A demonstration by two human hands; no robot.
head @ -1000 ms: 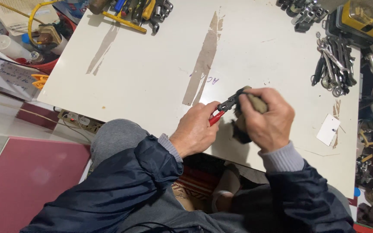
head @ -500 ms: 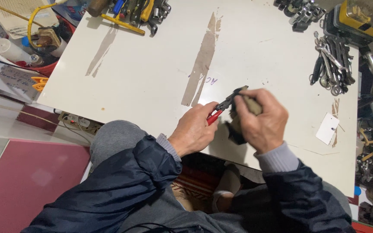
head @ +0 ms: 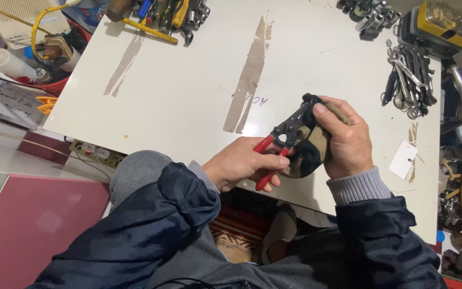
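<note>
My left hand [head: 244,163] grips the red handles of a pair of pliers [head: 280,142], whose dark jaws point up and to the right. My right hand [head: 345,139] holds a camouflage-patterned cloth [head: 307,151] wrapped around the pliers' head, thumb pressing on the jaw end. Both hands work over the near edge of a white table [head: 188,96].
A row of wrenches [head: 410,80] lies at the table's right side, with sockets [head: 367,13] and a yellow case [head: 447,27] behind. Screwdrivers and other tools [head: 161,16] lie at the far left. A white tag [head: 403,159] sits near my right wrist. A red bin of clutter [head: 44,53] stands left.
Both hands with the pliers and cloth have stayed at the table's near edge; the cloth has shifted slightly along the jaws as my right hand rubs.
</note>
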